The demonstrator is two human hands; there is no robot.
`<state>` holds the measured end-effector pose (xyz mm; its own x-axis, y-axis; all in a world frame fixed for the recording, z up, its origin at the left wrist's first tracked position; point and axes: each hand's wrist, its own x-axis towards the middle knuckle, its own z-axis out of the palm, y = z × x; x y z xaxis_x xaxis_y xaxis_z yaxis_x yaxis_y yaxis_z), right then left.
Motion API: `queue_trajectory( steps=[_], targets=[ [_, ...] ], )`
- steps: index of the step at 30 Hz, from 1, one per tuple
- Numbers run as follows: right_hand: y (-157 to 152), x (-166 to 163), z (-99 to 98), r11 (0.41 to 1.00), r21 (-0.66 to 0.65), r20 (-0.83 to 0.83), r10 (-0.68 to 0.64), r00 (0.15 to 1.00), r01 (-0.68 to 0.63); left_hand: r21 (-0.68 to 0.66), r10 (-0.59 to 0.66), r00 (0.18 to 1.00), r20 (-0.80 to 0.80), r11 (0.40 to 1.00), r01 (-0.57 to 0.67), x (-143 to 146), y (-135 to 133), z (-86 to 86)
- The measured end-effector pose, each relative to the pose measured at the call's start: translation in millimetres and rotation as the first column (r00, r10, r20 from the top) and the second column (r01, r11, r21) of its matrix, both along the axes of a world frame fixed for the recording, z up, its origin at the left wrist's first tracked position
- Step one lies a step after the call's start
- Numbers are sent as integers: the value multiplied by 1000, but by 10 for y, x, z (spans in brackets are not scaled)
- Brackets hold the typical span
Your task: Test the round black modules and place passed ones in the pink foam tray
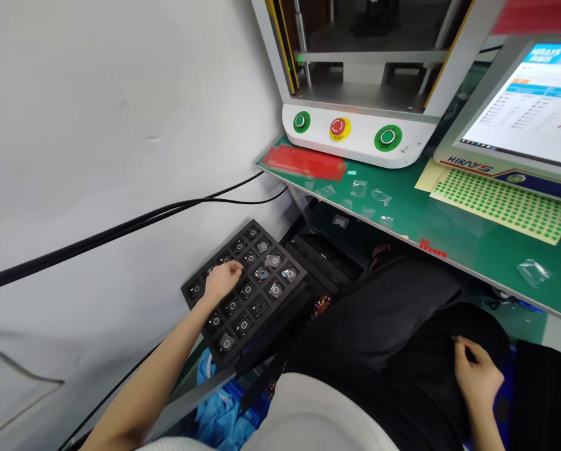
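Observation:
My left hand [221, 280] reaches down to a black foam tray [293, 274] that sits low beside the bench, left of my lap. The tray holds several small round metal parts [261, 273] in square pockets. The fingers are curled in a pinch over one pocket near the tray's middle; what they grip is hidden. My right hand [476, 373] rests on the dark cloth over my right thigh, fingers bent and loosely apart, holding nothing.
A green bench [449, 228] carries a white press machine [355, 134] with two green buttons and a red stop button, a red sheet [304, 162], small clear bags [358, 188], a green-dot sticker sheet [499, 202] and a monitor [529, 106]. Black cables [120, 227] run along the white wall.

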<state>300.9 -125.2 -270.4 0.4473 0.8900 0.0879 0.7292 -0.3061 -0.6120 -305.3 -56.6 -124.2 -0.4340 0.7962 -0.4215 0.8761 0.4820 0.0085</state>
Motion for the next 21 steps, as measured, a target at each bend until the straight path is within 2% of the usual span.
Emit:
queue_trajectory(
  steps=[4,10,16,21],
  targets=[
    [-4,5,-9,1000,-12,10,-9,1000,9,-85,57,998,38,995,-54,-14,-292,-107],
    [-16,8,-25,1000,-12,10,-24,1000,24,-167,28,989,148,986,-3,202,-579,-304],
    [-8,-7,-27,1000,15,-13,9,1000,-9,-143,-32,990,139,988,52,438,-685,-451],
    [-14,-31,-90,997,60,-1,48,999,-48,-68,-109,993,53,991,112,557,-709,-528]
  ],
)
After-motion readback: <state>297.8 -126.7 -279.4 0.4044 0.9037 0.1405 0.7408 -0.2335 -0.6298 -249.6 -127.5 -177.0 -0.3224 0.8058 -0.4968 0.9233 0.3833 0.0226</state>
